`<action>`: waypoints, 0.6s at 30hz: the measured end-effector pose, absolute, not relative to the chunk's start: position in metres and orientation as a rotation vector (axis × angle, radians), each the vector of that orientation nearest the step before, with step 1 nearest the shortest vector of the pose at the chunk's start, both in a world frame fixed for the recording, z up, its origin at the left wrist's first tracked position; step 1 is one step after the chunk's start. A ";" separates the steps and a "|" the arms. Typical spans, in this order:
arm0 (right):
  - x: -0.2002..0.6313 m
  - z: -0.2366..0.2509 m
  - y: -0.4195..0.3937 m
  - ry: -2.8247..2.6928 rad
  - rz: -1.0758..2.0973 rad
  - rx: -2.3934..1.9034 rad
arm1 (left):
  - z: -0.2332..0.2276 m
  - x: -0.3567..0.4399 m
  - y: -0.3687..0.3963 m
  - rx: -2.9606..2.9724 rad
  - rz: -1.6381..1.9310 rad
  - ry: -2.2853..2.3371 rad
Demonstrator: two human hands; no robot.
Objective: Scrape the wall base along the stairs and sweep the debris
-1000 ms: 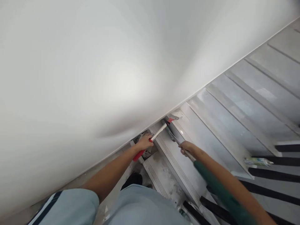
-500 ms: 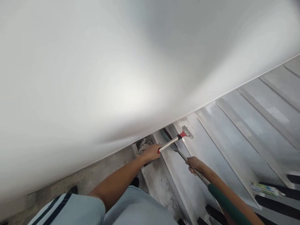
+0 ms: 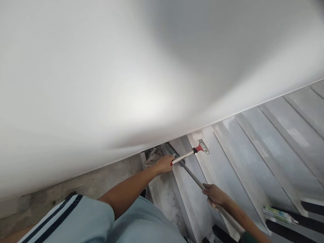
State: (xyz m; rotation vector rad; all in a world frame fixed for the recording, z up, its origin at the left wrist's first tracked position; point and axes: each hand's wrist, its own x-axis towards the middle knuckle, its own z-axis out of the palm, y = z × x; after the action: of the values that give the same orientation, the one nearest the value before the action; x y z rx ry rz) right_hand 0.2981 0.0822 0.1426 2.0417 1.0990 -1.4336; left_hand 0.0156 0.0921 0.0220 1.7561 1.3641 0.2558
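My left hand (image 3: 165,164) is closed around the lower end of a scraper (image 3: 184,156). It has a silver handle, red parts and a flat metal blade, which points right over the stairs. My right hand (image 3: 214,195) grips a long grey pole (image 3: 193,176), with a green sleeve partly visible at its near end. This pole passes below the scraper. At its far end is a dark, brush-like head (image 3: 173,150) on a step near the wall, partly hidden by the scraper and my left hand. Beside my left hand lies a whitish heap of debris (image 3: 154,157), partly covered by that hand.
A tall white wall (image 3: 101,84) runs along the stairs (image 3: 243,148), which are pale and dusty. Dark bars (image 3: 286,231) line the lower right. A green-and-white tube or can (image 3: 278,215) lies beside them. Stained concrete floor (image 3: 106,182) is at lower left.
The pole's brush-like head has shifted left along the wall. My right hand appears slightly lower, still on the pole. The scraper stays in my left hand, and the view has tilted a little.
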 end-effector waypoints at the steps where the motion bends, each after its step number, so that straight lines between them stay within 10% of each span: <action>1: 0.313 0.156 0.077 1.073 -1.501 2.035 | 0.022 0.016 0.092 1.753 0.256 1.373; 18: 0.299 0.152 0.064 1.054 -1.512 2.031 | 0.016 0.020 0.093 1.775 0.293 1.403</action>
State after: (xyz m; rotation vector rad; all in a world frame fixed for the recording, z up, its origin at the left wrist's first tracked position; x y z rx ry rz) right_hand 0.2994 0.0640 0.1522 2.0313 1.0537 -1.5119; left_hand 0.0204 0.0926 0.0155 1.7747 1.4025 0.2927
